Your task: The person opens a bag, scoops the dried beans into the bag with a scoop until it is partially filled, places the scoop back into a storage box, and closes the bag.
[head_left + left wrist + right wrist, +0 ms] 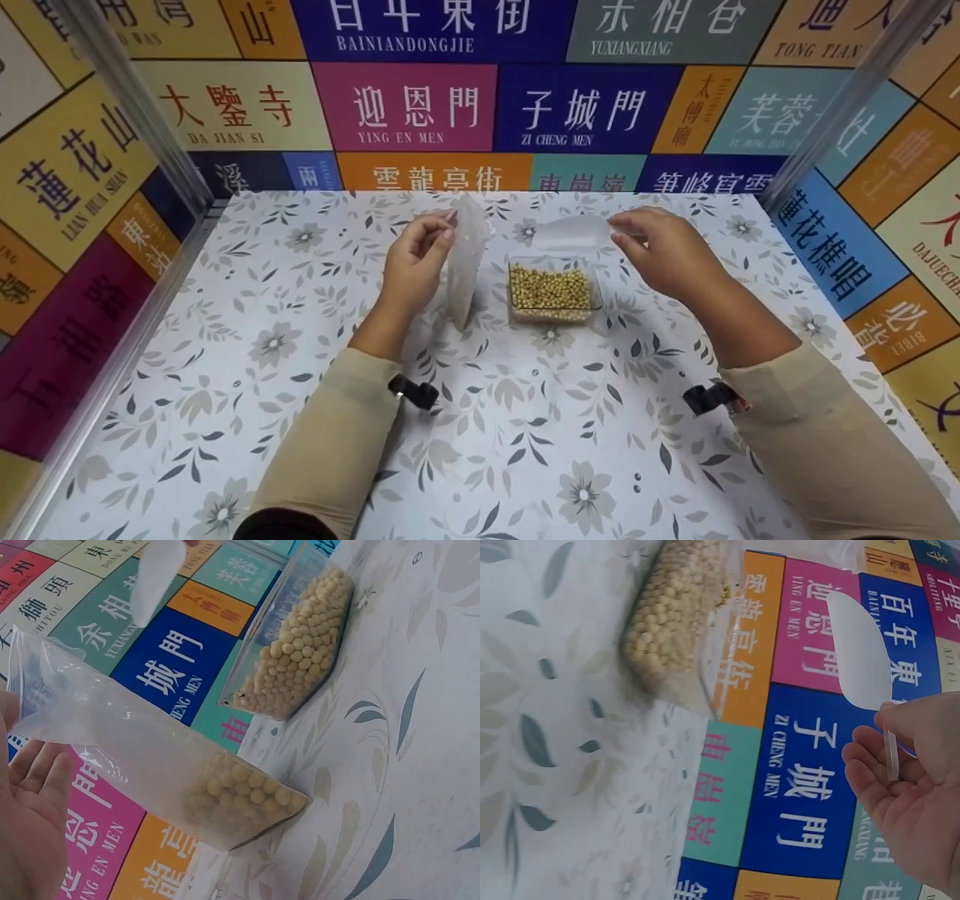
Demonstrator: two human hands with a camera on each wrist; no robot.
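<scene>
My left hand (416,255) pinches the top of a frosted plastic bag (112,716) that stands upright, with soybeans (240,791) gathered in its bottom. A white plastic scoop (859,652) is in my right hand (915,780), its short handle gripped between thumb and fingers. In the head view the scoop's blade points left, above and just behind a clear rectangular container (596,304). Soybeans (551,289) fill much of that container, which stands right of the bag. No beans show on the scoop's visible face.
A floral-patterned cloth (510,435) covers the table. Panels with colourful printed place names (405,105) enclose it at the back and both sides, with clear strips (142,90) at the corners. Black wrist straps (412,391) sit over both sleeves.
</scene>
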